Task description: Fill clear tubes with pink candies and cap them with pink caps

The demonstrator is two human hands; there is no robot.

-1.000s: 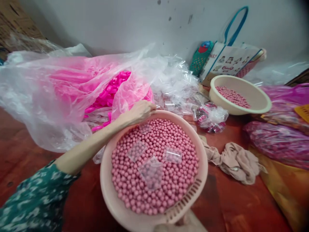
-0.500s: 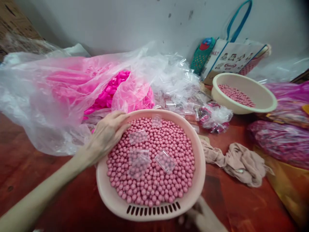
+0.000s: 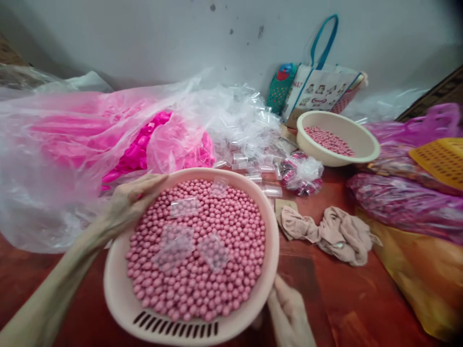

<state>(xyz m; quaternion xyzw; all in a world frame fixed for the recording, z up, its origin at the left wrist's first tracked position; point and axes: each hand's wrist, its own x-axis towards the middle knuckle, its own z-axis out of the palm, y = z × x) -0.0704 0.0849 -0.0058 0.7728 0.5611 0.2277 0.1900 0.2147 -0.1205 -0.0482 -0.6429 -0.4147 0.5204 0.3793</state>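
Note:
A pale pink plastic basket [image 3: 271,250] with a slotted near side is full of small pink beads [image 3: 202,294]. Several clear plastic pieces, among them a clear rectangular one [image 3: 184,206], lie on top of the beads. My left hand [image 3: 135,197] is closed over the basket's upper left rim, its fingertips partly hidden by the rim. At the lower right, my right hand [image 3: 289,308] grips the basket's side, with some fingers out of sight beneath it.
Behind the basket lie a clear bag [image 3: 75,144] of bright pink pieces and loose clear tubes [image 3: 265,168]. A cream bowl [image 3: 365,149] holds more beads. A beige cloth [image 3: 343,236], purple-wrapped packets [image 3: 405,202] and a yellow basket [image 3: 439,161] are on the right. A tote bag [image 3: 320,89] leans on the wall.
The basket has shifted left and a little nearer in view, with my left hand on it. My right hand has come up against its right side. The background has also shifted left.

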